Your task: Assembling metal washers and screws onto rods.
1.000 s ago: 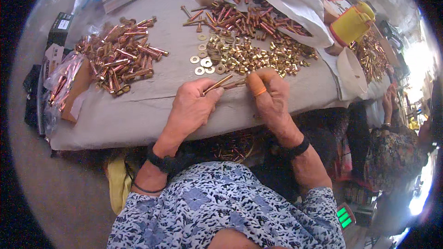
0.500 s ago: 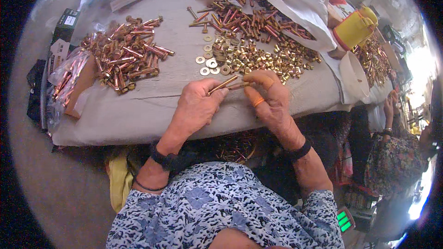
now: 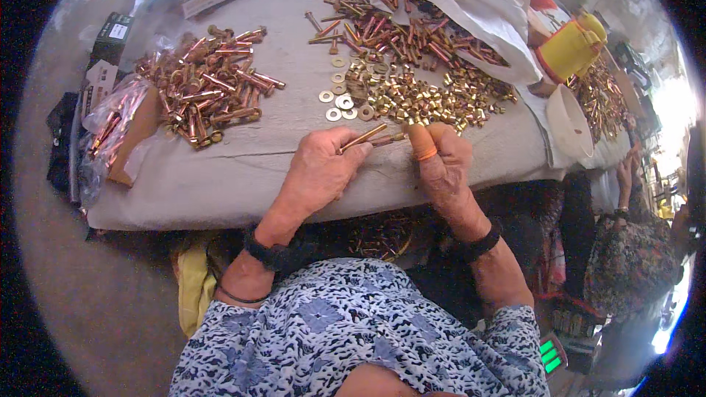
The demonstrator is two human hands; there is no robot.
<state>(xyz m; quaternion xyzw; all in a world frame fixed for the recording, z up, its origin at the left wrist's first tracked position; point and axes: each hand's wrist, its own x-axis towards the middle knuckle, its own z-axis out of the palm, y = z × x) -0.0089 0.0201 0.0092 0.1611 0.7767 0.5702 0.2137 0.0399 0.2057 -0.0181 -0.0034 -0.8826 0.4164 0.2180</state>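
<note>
We get bright, even daylight across the grey cloth-covered table, with soft, short shadows under the left hand and right hand. The strongest light comes from the right: the far right rim blows out to white glare. The copper bolts and brass nuts throw small specular glints. Centre focus is sharp enough to separate individual washers. We see heavy fisheye bending: the table edge curves, and detail smears and softens toward the rim. Black vignette fills all the corners. The white plastic bag is near clipping.
</note>
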